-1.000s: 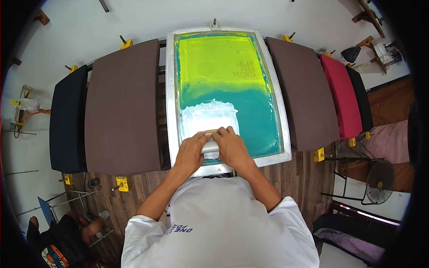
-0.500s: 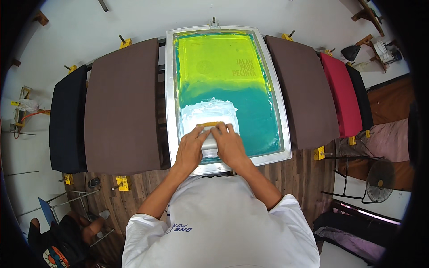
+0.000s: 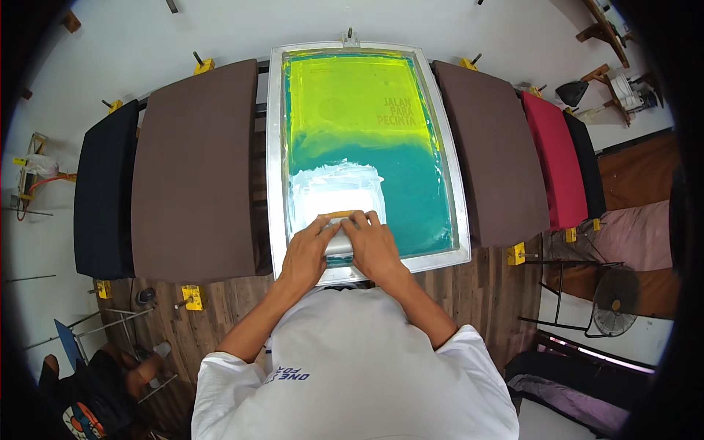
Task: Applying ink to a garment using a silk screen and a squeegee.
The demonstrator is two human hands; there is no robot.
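Both my hands grip a squeegee (image 3: 339,244) with a grey handle and a yellowish blade edge, low on a screen printing frame (image 3: 460,213). My left hand (image 3: 304,253) is wrapped round its left end, and my right hand (image 3: 372,244) round its right end. Just beyond the blade, a patch of white ink (image 3: 334,191) covers the lower left of the mesh. The mesh is teal around it, and its far part is a yellow-green stencil area (image 3: 352,81) with faint lettering and a round mark. Fingers hide part of the squeegee.
Brown fabric-covered boards (image 3: 194,176) flank the frame, with a black board (image 3: 105,194) at far left and a red board (image 3: 555,161) to the right. Yellow clamps (image 3: 192,298) sit at board ends. A fan (image 3: 616,301) stands at right; another person (image 3: 103,389) is at lower left.
The squeegee and both hands have moved slightly toward my body, over the near part of the screen. The whole view has shifted a little.
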